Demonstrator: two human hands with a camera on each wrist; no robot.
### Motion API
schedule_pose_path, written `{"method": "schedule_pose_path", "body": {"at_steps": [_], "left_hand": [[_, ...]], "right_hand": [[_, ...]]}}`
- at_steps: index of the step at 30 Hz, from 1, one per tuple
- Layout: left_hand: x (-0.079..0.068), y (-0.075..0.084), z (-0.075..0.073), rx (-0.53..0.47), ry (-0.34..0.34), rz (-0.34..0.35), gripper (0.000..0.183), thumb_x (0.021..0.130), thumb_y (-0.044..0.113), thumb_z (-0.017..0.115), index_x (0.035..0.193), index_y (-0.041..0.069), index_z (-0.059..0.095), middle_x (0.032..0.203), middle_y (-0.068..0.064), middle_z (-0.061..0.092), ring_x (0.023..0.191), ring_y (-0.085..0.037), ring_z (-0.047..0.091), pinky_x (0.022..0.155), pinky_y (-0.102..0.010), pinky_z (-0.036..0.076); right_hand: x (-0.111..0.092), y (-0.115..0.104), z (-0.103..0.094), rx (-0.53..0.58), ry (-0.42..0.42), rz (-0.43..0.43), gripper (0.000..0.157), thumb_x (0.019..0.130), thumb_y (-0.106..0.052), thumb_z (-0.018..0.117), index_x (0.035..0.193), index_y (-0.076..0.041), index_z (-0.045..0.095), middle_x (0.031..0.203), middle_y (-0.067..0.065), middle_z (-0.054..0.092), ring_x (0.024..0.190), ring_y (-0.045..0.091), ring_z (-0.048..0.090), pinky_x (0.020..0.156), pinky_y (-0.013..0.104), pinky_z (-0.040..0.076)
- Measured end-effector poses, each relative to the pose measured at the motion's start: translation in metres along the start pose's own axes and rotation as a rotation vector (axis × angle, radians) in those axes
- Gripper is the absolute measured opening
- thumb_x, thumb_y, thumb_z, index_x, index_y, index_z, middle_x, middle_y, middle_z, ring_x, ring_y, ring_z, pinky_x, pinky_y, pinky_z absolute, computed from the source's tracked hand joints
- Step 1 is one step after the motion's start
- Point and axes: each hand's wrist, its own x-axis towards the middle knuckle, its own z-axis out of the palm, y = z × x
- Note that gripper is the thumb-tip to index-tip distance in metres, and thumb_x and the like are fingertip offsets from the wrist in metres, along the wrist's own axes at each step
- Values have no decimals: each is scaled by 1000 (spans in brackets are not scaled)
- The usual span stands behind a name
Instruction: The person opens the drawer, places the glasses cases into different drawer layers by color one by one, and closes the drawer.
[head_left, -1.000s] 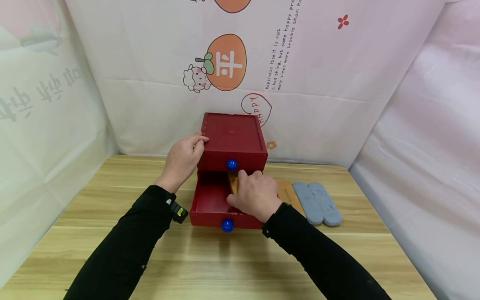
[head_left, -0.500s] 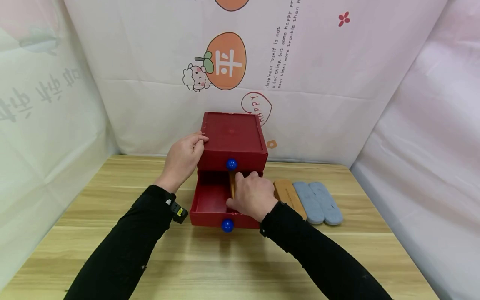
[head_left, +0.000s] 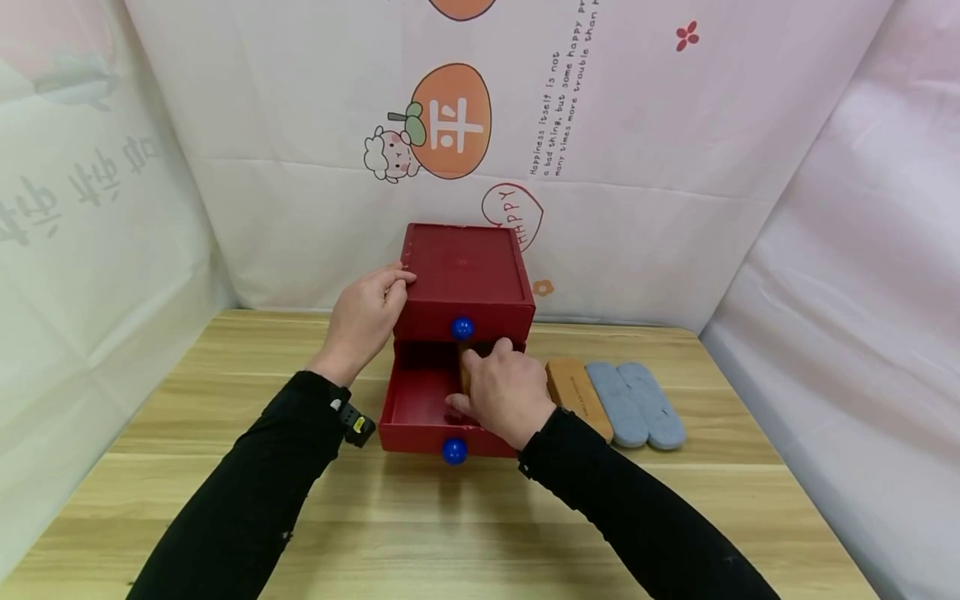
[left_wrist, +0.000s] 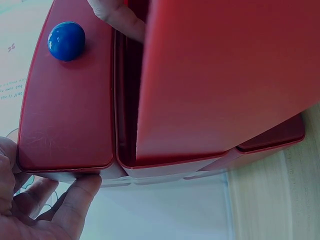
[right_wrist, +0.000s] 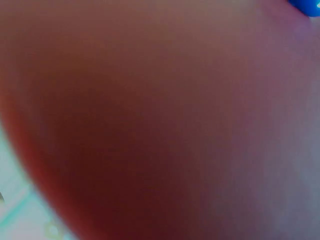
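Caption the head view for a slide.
Left hand on a red drawer unit, right hand at a brown piece in its open lower drawer, grey pads to the right.

From where I stand, both arms reach forward, the black-sleeved left arm and the black-sleeved right arm slanting inward toward each other. The bare left hand lies farther forward, its back showing, fingers angled ahead and toward the person's right. The bare right hand sits nearer the body, back upward and knuckles raised, its thumb pointing left, apart from the index finger; the other fingertips are hidden. The hands don't touch.
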Motion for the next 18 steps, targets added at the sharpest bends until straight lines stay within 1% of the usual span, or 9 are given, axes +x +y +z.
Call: {"method": "schedule_pose_path", "body": {"at_steps": [2, 3, 5, 6, 10, 13, 15, 18], "left_hand": [[0, 0, 0, 0, 2, 0, 44, 103, 31, 34, 126, 11, 66, 146, -8, 51, 134, -18, 43, 103, -40, 43], [0, 0, 0, 1, 3, -1, 44, 103, 32, 34, 126, 12, 66, 146, -7, 51, 134, -18, 43, 106, -41, 42], [0, 0, 0, 0, 3, -4, 43, 103, 32, 35, 126, 12, 66, 146, -6, 51, 134, -17, 43, 107, -41, 41], [0, 0, 0, 1, 3, -3, 43, 103, 32, 35, 126, 12, 66, 146, -6, 51, 134, -17, 43, 107, -41, 41], [1, 0, 0, 4, 5, -5, 43, 103, 32, 35, 126, 12, 66, 146, -6, 51, 134, -17, 43, 109, -41, 40], [1, 0, 0, 7, 8, -5, 43, 103, 31, 35, 126, 12, 66, 145, -5, 52, 134, -17, 44, 110, -41, 38], [1, 0, 0, 8, 8, -5, 43, 103, 31, 35, 125, 12, 66, 145, -6, 52, 134, -17, 44, 110, -41, 38], [1, 0, 0, 8, 8, -4, 43, 103, 31, 34, 125, 12, 66, 145, -6, 52, 134, -17, 44, 109, -41, 39]], "right_hand": [[1, 0, 1, 35, -11, -33, 60, 85, -67, 55, 123, -22, 62, 72, 11, 51, 60, 21, 50, 42, 37, 50], [1, 1, 1, 56, -23, -47, 56, 86, -64, 56, 125, -24, 62, 73, 10, 53, 63, 21, 52, 43, 37, 50], [1, 1, 1, 91, -47, -64, 50, 88, -59, 57, 125, -26, 62, 73, 8, 54, 70, 21, 54, 44, 38, 51], [2, 1, 1, 100, -56, -66, 46, 89, -57, 58, 122, -26, 63, 72, 7, 54, 71, 21, 54, 44, 38, 50], [2, 1, 1, 112, -68, -51, 36, 90, -53, 59, 107, -21, 65, 67, 6, 51, 67, 20, 53, 42, 37, 48], [2, 1, 0, 113, -70, -25, 36, 90, -52, 60, 97, -17, 63, 65, 6, 48, 61, 20, 50, 41, 37, 47], [1, 1, 0, 107, -76, -10, 38, 90, -53, 59, 94, -15, 62, 66, 7, 48, 59, 20, 49, 40, 37, 46], [2, 2, 0, 114, -86, 0, 40, 89, -53, 60, 94, -14, 63, 67, 8, 48, 58, 20, 49, 39, 37, 45]]}}
